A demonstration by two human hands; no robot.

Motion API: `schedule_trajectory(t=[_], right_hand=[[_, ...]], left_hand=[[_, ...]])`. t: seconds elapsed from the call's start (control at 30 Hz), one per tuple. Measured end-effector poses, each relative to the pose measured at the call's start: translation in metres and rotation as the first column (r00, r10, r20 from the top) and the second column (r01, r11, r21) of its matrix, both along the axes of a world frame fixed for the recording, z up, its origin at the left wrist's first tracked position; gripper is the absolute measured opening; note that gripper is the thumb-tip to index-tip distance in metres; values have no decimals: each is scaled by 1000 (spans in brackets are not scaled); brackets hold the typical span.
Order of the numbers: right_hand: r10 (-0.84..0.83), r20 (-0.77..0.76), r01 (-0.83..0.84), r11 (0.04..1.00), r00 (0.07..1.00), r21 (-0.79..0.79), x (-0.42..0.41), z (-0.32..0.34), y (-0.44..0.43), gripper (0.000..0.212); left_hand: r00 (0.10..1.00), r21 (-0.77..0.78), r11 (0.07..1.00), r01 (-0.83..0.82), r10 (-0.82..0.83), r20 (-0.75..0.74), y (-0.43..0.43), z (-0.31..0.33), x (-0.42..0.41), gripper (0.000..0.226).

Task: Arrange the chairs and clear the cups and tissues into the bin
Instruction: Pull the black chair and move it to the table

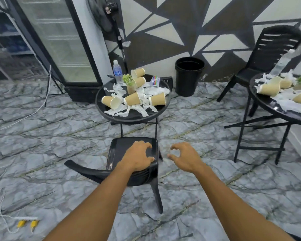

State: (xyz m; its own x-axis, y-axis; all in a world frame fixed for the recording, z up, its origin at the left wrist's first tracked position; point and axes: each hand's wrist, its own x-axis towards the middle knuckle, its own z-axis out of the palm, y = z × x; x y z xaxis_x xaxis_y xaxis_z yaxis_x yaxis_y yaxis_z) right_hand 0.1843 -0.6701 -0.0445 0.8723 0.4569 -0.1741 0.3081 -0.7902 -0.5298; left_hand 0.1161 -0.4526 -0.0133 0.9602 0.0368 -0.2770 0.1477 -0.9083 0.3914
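A black plastic chair (119, 153) stands on the floor in front of me, below a round black table (101, 108). My left hand (137, 157) grips the chair's top edge. My right hand (184, 157) hovers open just to the right of the chair, fingers curled, holding nothing. Several tan paper cups (157, 100) lie tipped over on the table among crumpled white tissues (139, 108). A black bin (188, 75) stands against the wall behind the table. A second black chair (269, 54) is at the far right.
A second round table (276, 112) at the right carries more cups, tissues and a water bottle (283, 61). A water bottle (117, 71), small plant and can stand on the near table. A glass-door fridge (63, 40), a fan stand and floor cables lie left.
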Motion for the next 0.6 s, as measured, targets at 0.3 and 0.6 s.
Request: schedule_trajectory(t=[0.3, 0.6], right_hand=[[-175, -79, 154, 964, 981, -217, 73, 41, -178, 57], [-217, -154, 175, 953, 964, -247, 150, 45, -226, 50]], left_hand=[[986, 37, 986, 164, -162, -46, -168, 18, 115, 61], [963, 27, 970, 243, -238, -128, -233, 18, 217, 54]])
